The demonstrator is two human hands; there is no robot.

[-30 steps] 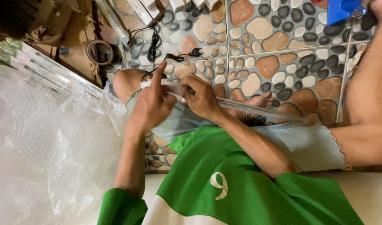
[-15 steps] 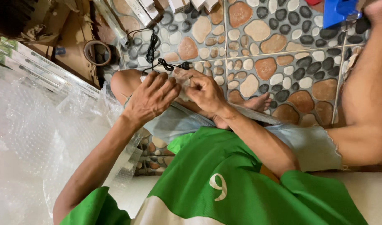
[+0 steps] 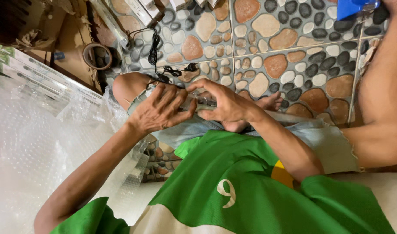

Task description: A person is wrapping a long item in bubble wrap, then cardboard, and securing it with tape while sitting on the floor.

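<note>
Examining head view: person in green shirt is sitting on the pebble-pattern floor (image 3: 293, 65), both hands meeting over the lap.
Left hand (image 3: 159, 112): lying palm-down, fingers (image 3: 174, 97) spreading flat and pressing on a slim clear-wrapped item (image 3: 200, 103).
Right hand (image 3: 222, 106): fingers curling narrowly and pinching the same item from the other end.
Item location: resting across the lap, just above the knee, mostly hidden between the hands; kind cannot be told.
Nearby: black cable (image 3: 157, 54) lying coiled on the floor just beyond the knee.
Left side: bubble wrap (image 3: 38, 147) spreading beside the left forearm; roll of tape (image 3: 95, 56) sitting further off.
Top right: blue object (image 3: 352, 6) showing at the edge.
</note>
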